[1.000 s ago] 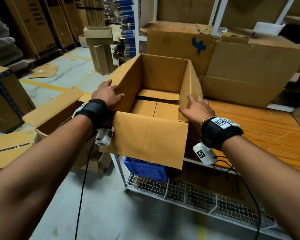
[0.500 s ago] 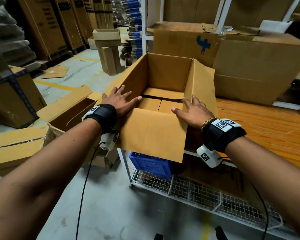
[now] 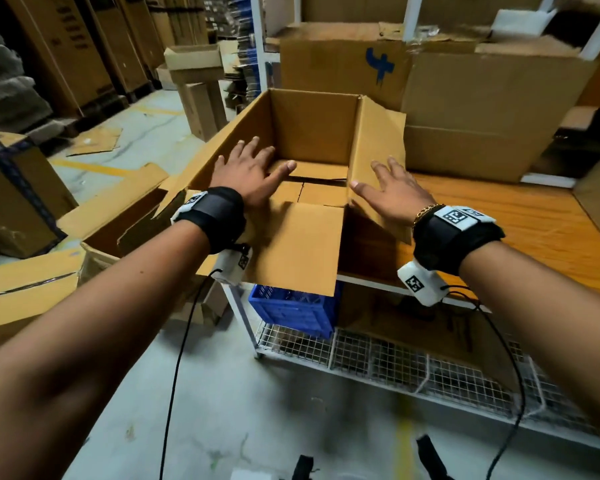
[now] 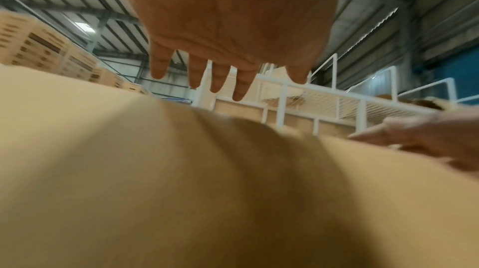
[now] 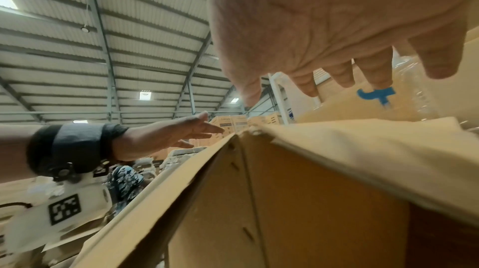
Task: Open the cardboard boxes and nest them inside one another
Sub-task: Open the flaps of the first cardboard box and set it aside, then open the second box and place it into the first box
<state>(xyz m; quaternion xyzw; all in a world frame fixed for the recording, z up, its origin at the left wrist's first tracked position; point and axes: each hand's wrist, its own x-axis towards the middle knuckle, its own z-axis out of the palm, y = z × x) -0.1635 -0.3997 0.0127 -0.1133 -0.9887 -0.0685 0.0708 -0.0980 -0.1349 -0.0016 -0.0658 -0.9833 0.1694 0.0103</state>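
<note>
An open cardboard box (image 3: 312, 129) stands on the near left corner of the wooden table (image 3: 520, 230). Its front flap (image 3: 298, 251) hangs down over the table edge and its right flap (image 3: 378, 140) stands up. My left hand (image 3: 253, 171) is flat with spread fingers over the box's front left corner. My right hand (image 3: 392, 192) is spread the same way over the front right corner, against the right flap. In the wrist views the left hand (image 4: 233, 26) and the right hand (image 5: 337, 26) show straight fingers above the cardboard (image 4: 155, 170), holding nothing.
A second open box (image 3: 118, 216) sits on the floor to the left, with flattened cardboard (image 3: 25, 289) beside it. Large closed boxes (image 3: 482, 109) line the back of the table. Below the table, a blue crate (image 3: 291, 310) stands on a wire shelf (image 3: 395, 362).
Both hands slid from the side flaps to the box's front corners, then rose a little with fingers spread wider. The right flap now stands more upright.
</note>
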